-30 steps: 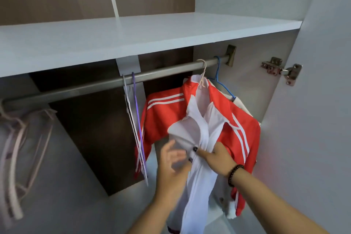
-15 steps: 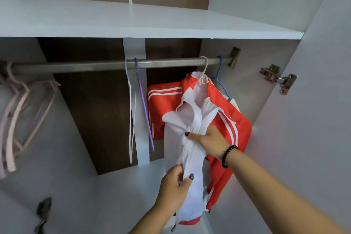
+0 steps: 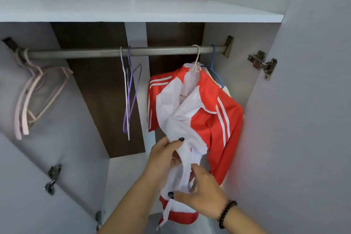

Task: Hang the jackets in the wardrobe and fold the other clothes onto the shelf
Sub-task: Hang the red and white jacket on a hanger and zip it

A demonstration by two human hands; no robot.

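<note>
A red jacket (image 3: 209,119) with white stripes and white lining hangs on a pale hanger (image 3: 196,62) from the wardrobe rail (image 3: 95,53), near its right end. My left hand (image 3: 163,156) pinches the white front edge by the zipper at mid height. Lower down, my right hand (image 3: 201,194) grips the same white front near the hem. The jacket front is open and bunched between both hands. A white shelf (image 3: 133,9) runs above the rail.
A blue hanger (image 3: 214,66) with a pale garment hangs behind the jacket. White and purple empty hangers (image 3: 129,97) hang mid rail, several pink ones (image 3: 34,97) at the left end. The open door (image 3: 303,119) with its hinge (image 3: 263,63) stands close on the right.
My right hand has dropped from the jacket's mid front to near the hem, and my left hand has risen to the zipper edge. The view has tilted down slightly.
</note>
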